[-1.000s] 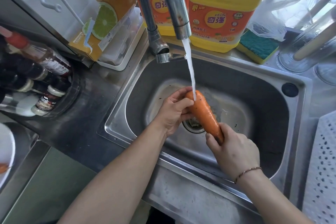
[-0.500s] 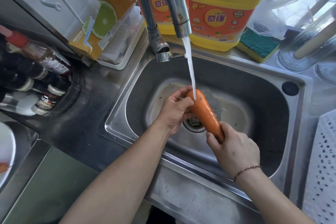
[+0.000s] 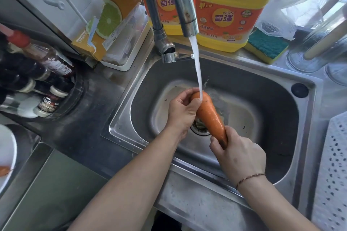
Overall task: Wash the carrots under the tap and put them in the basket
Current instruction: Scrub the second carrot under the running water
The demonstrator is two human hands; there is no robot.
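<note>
Person, seen from a head-worn camera: two forearms and two hands.
Left hand (image 3: 181, 111): bare, no ring or watch showing; forearm bare up to the bottom edge of the view, no sleeve in sight.
Right hand (image 3: 239, 157): bare, no ring showing.
Bracelet (image 3: 250, 178): one thin cord band, reddish-brown, braided or beaded in look, lying slantwise across the right wrist. Forearm above it bare, no sleeve in sight.
</note>
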